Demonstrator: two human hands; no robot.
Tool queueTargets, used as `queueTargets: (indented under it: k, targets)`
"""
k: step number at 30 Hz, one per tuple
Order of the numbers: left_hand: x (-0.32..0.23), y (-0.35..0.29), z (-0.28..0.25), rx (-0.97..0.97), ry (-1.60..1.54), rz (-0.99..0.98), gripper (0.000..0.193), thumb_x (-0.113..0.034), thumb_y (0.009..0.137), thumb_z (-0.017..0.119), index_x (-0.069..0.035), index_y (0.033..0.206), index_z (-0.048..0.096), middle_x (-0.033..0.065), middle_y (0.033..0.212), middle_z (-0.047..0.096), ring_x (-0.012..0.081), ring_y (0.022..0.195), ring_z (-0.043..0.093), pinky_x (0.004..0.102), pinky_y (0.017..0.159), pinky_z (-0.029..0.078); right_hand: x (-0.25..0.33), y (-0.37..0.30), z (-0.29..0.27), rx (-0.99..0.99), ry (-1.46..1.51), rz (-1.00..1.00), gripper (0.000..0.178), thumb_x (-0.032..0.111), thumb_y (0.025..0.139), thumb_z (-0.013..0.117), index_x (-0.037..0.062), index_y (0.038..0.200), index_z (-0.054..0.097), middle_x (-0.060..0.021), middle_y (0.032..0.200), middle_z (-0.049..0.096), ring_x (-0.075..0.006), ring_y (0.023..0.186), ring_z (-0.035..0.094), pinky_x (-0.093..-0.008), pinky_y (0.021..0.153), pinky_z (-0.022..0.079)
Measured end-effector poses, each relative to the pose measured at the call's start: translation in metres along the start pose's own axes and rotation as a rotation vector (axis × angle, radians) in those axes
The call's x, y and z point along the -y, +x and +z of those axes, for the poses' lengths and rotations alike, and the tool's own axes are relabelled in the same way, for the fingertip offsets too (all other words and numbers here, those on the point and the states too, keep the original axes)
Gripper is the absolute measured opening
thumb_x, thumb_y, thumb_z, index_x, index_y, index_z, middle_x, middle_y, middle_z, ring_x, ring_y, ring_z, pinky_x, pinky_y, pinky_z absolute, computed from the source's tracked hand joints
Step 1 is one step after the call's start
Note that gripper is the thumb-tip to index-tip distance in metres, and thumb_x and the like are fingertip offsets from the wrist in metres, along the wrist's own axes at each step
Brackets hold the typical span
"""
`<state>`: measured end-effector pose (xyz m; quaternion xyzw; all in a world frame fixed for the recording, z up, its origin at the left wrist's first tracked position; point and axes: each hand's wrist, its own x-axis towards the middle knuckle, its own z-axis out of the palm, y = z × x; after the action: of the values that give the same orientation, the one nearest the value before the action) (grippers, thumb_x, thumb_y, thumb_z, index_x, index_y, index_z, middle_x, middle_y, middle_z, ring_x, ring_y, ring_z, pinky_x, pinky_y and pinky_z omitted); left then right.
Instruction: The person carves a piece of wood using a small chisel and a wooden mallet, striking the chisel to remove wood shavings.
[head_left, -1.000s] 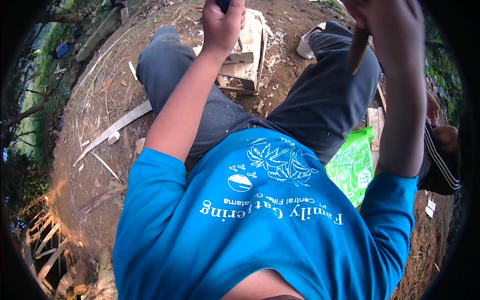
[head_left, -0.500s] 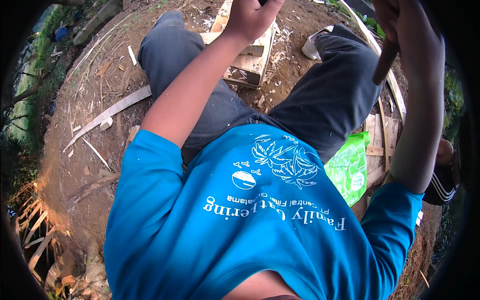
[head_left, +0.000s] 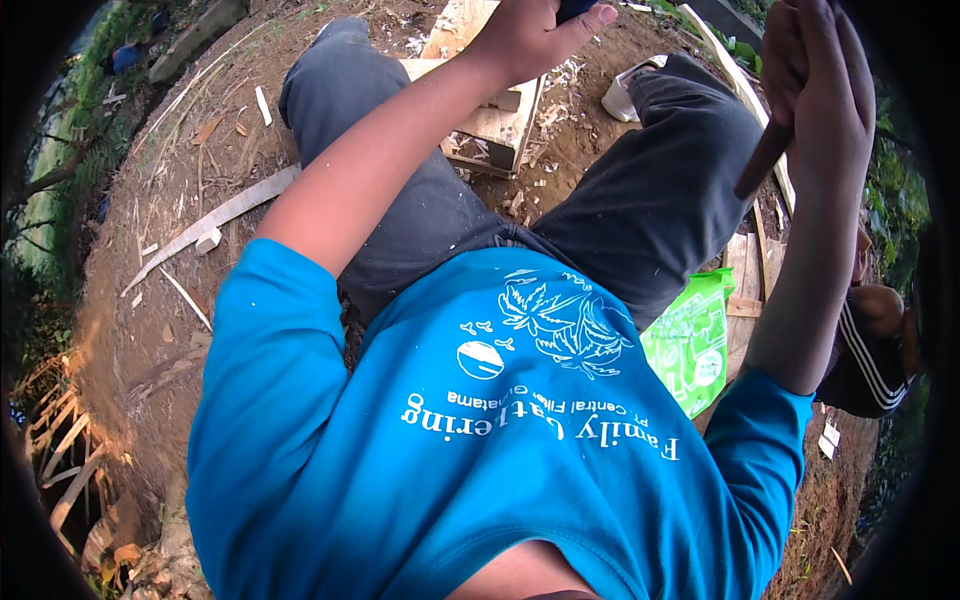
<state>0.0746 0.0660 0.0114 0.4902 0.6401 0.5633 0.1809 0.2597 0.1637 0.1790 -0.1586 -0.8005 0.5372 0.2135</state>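
Observation:
My left hand (head_left: 525,40) is at the top edge, above the wooden block stack, closed around a dark blue object (head_left: 573,9). Most of that object is cut off by the picture's edge, so its kind does not show. At the upper right, my raised right hand (head_left: 818,75) is closed on a brown wooden handle (head_left: 764,160). The handle's lower end points down toward my right knee; whatever is at its other end is out of view. Below my left hand stands a stack of pale wooden boards and blocks (head_left: 500,122) between my legs.
Wood shavings (head_left: 548,120) litter the soil around the stack. A green printed bag (head_left: 690,345) lies beside my right thigh, near pale planks (head_left: 742,285). Long wood strips (head_left: 215,220) lie on the left. Another person (head_left: 868,350) is close at the right edge.
My left hand has moved right with the dark blue object, showing more of it. My right hand and the handle have shifted slightly left and lower, with the hand now more fully in view.

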Motion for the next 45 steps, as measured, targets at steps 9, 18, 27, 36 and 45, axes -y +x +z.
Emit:
queueTargets:
  k: [9, 18, 27, 36, 45]
  targets:
    - [0.012, 0.006, 0.002, 0.279, 0.024, 0.179, 0.034, -0.037, 0.101, 0.067, -0.005, 0.109, 0.06, 0.0059, 0.077, 0.055, 0.0179, 0.07, 0.054, 0.0359, 0.065, 0.045, -0.035, -0.022, -0.008, -0.204, 0.052, 0.148, 0.026, 0.027, 0.112, 0.048, 0.0034, 0.11, 0.059, 0.0075, 0.069, 0.041, 0.0003, 0.051, 0.034, -0.0181, 0.043, 0.027]
    - [0.023, 0.017, 0.018, 0.53, 0.062, 0.114, 0.047, -0.052, 0.098, 0.068, -0.009, 0.117, 0.067, 0.0099, 0.087, 0.069, 0.0217, 0.08, 0.066, 0.0376, 0.074, 0.049, -0.031, -0.058, -0.023, -0.259, 0.296, 0.23, 0.029, 0.029, 0.111, 0.048, 0.0025, 0.104, 0.056, 0.0058, 0.069, 0.038, -0.0006, 0.049, 0.032, -0.0187, 0.04, 0.027]
    - [0.001, 0.041, 0.034, 0.878, 0.131, -0.172, 0.064, -0.066, 0.088, 0.072, -0.005, 0.106, 0.073, 0.0051, 0.087, 0.069, 0.0174, 0.084, 0.065, 0.0331, 0.077, 0.05, -0.066, -0.091, -0.005, -0.2, 0.396, 0.467, 0.027, 0.032, 0.11, 0.049, 0.0061, 0.107, 0.055, 0.0066, 0.07, 0.037, -0.0005, 0.049, 0.032, -0.0189, 0.04, 0.027]
    - [0.015, 0.05, -0.007, 0.412, -0.204, -0.294, 0.025, -0.032, 0.104, 0.064, -0.008, 0.101, 0.059, -0.0032, 0.077, 0.052, 0.0071, 0.072, 0.05, 0.0283, 0.065, 0.044, -0.072, -0.084, 0.004, -0.22, 0.439, 0.422, 0.028, 0.033, 0.106, 0.06, 0.0057, 0.107, 0.056, 0.0071, 0.07, 0.041, -0.0002, 0.05, 0.036, -0.0181, 0.041, 0.029]
    - [-0.036, 0.007, -0.027, 0.541, 0.278, -0.056, 0.06, -0.032, 0.103, 0.063, -0.008, 0.141, 0.024, 0.0221, 0.13, 0.065, 0.0336, 0.121, 0.066, 0.0406, 0.094, 0.054, -0.107, 0.004, 0.07, -0.346, 0.446, 0.128, 0.039, 0.03, 0.087, 0.087, 0.0072, 0.108, 0.062, 0.0037, 0.07, 0.063, -0.001, 0.052, 0.054, -0.0156, 0.045, 0.037]
